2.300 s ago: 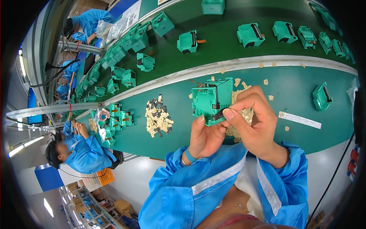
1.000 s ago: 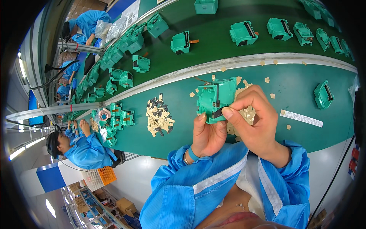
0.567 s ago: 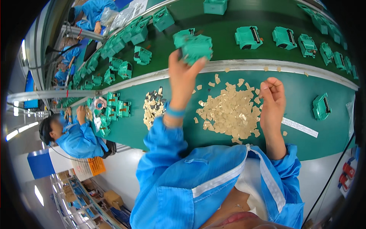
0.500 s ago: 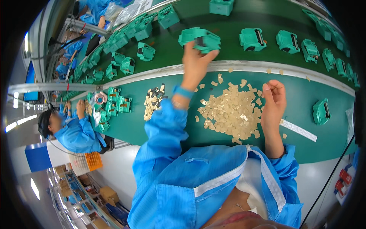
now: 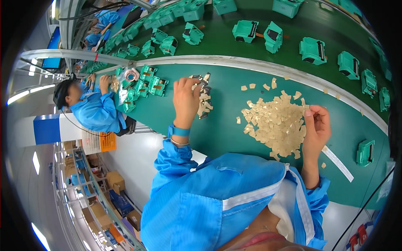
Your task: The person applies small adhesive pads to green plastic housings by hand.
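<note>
My left hand [image 5: 186, 100] bends its fingers over a small heap of black and beige parts [image 5: 205, 102] at mid-left on the green bench. Its thumb and fingers are close together, and whatever lies between them is hidden. At the right edge of a larger pile of thin beige pieces [image 5: 276, 125], my right hand [image 5: 317, 130] is closed in a pinch. A small beige piece [image 5: 305, 107] shows at those fingertips. On the belt beyond the pile sits a green plastic housing [image 5: 273, 37] with a dark part in it, beside another green housing [image 5: 244, 31].
A metal rail [image 5: 234, 62] divides the bench from the dark green belt, where several more housings stand. A white paper strip [image 5: 338, 163] and a green housing [image 5: 365, 153] lie at right. To the left are grouped housings [image 5: 147, 81], a tape roll [image 5: 131, 75] and a co-worker [image 5: 92, 108].
My left hand has let go of a green housing on the belt and come back to the small black-and-beige heap. My right hand stays pinched by the beige pile. The view has shifted.
</note>
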Demonstrator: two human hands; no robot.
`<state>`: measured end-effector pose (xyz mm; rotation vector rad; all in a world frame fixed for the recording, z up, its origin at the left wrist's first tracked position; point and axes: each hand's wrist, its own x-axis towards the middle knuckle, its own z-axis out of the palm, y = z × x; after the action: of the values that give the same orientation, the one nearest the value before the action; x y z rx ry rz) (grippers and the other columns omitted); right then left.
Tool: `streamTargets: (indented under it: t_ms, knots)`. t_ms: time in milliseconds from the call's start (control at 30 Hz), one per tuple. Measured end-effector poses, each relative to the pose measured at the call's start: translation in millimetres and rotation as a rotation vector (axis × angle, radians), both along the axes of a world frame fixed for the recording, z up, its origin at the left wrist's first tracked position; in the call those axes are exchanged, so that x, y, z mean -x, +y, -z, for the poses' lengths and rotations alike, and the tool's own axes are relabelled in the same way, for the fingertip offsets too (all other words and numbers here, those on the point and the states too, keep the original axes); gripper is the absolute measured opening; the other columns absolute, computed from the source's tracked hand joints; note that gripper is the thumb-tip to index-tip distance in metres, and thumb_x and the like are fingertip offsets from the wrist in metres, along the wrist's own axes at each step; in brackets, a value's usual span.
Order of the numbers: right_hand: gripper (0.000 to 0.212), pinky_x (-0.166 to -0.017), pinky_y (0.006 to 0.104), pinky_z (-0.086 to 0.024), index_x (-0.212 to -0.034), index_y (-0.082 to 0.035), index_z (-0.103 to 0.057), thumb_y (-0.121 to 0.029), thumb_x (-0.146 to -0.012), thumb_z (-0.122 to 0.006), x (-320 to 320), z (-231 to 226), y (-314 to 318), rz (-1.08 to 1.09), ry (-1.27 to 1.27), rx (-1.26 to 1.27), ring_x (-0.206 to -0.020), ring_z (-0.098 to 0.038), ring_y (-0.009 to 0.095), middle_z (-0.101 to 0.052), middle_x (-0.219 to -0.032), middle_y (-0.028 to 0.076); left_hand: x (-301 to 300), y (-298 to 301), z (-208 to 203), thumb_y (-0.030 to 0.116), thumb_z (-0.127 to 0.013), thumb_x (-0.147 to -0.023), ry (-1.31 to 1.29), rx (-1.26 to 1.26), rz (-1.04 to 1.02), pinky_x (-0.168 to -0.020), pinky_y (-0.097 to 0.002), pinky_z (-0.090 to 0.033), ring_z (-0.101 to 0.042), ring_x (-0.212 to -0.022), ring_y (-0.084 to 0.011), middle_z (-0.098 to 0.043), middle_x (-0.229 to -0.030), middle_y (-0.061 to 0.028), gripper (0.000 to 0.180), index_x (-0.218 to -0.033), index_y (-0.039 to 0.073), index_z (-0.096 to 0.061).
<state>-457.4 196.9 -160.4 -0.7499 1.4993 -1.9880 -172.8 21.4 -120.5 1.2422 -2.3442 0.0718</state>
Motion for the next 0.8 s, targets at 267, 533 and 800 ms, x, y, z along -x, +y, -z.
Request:
streamTargets:
  t_ms: [267, 533, 800]
  knots:
    - [0.01, -0.068, 0.0202, -0.039, -0.091, 0.0, -0.057, 0.004, -0.082, -0.06, -2.5, -1.6, 1.6, -0.12, 0.08, -0.029, -0.073, -0.046, 0.008, -0.051, -0.082, 0.002, -25.0, -13.3, 23.4, 0.009, -0.065, -0.077, -0.061, -0.278, -0.032, -0.073, -0.035, -0.044, -0.052, -0.083, -0.027, -0.054, -0.085, -0.0098, 0.011, -0.083, 0.002, -0.057]
    - [0.01, -0.068, 0.0202, -0.039, -0.09, 0.0, -0.057, 0.004, -0.081, -0.061, -8.5, -13.4, 0.1, -0.168, 0.106, -0.023, -0.073, -0.047, 0.009, -0.052, -0.082, 0.002, -25.6, -7.4, -2.7, 0.004, -0.062, -0.079, 0.13, -0.384, -0.105, -0.056, -0.0277, -0.047, -0.061, -0.062, -0.0156, -0.063, -0.07, -0.009, 0.013, -0.091, 0.0, -0.062]
    - [0.01, -0.068, 0.0209, -0.041, -0.088, 0.0, -0.059, 0.001, -0.08, -0.063, -23.3, -34.6, 4.9, -0.337, 0.123, -0.097, -0.073, -0.05, 0.009, -0.055, -0.081, 0.002, -11.7, 14.1, -31.5, -0.008, -0.057, -0.08, 0.291, -0.423, -0.076, -0.063, -0.0234, -0.051, -0.063, -0.072, -0.0133, -0.061, -0.094, -0.0092, 0.043, -0.122, 0.001, -0.052]
